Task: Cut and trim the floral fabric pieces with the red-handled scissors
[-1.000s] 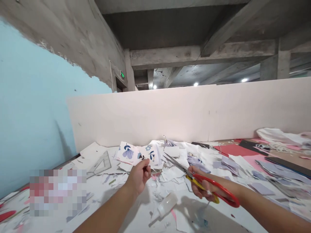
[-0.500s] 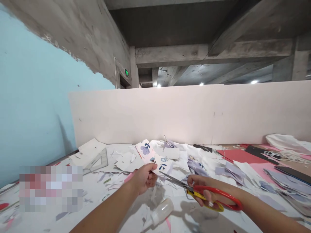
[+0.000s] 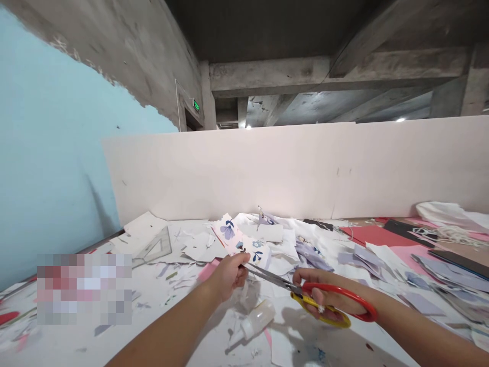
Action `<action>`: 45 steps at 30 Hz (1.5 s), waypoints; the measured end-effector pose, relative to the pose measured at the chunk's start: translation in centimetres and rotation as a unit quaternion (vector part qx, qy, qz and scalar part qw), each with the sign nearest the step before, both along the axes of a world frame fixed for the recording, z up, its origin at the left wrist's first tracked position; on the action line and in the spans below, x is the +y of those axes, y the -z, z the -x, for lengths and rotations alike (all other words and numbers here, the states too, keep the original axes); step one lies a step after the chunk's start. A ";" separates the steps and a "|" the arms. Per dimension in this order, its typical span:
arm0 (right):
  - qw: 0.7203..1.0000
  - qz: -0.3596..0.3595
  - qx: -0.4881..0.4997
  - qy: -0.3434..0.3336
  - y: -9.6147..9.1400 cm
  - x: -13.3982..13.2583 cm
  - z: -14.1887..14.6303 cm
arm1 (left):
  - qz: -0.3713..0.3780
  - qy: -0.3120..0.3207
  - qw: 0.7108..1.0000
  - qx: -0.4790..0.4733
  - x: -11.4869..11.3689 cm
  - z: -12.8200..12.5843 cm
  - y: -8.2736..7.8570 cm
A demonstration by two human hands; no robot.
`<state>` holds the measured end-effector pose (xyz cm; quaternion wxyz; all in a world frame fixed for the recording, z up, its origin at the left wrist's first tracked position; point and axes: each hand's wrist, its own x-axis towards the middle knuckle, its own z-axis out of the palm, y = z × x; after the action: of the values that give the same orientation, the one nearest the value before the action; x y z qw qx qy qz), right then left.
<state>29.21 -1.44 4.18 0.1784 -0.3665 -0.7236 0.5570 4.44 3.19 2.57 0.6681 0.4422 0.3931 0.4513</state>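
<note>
One floral piece (image 3: 241, 240), thin and flexible, is pinched at its near edge by the closed thumb and fingers of the left hand (image 3: 231, 275), the nearer hand. It lies just beyond these fingers, its long axis running from far left to near right, with a bend across the middle. The right hand (image 3: 324, 280) has its fingers in the smooth red and yellow loops of the scissors (image 3: 294, 290); the slender metal blades, narrow-set, point toward the left thumb, tips just beside it. Whether the edge sits between the blades cannot be told. Nearer the wearer than the left fingers, a translucent, cylindrical bottle (image 3: 260, 317) lies on its side on the tabletop (image 3: 214, 331). Left of those fingers: a clear, triangular set square (image 3: 167, 242). Beyond the right fingers, rightward: a flat red sheet (image 3: 367, 237).
</note>
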 end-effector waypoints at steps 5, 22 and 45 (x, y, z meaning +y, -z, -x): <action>1.000 -0.009 -0.002 -0.018 0.1 0.1 -0.1 | 0.006 -0.001 1.000 -0.008 0.1 0.2 0.1; 0.999 0.029 -0.020 -0.024 -0.2 -0.1 -0.6 | 0.094 0.011 0.993 -0.075 -0.2 0.1 -1.1; 0.999 0.041 0.005 0.036 1.8 1.2 -1.3 | 0.123 0.040 0.989 -0.070 -1.3 -0.3 -1.5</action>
<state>30.50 -0.22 2.42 0.1863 -0.3964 -0.6860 0.5810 4.77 1.90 4.08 0.7611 0.3389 0.3798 0.4021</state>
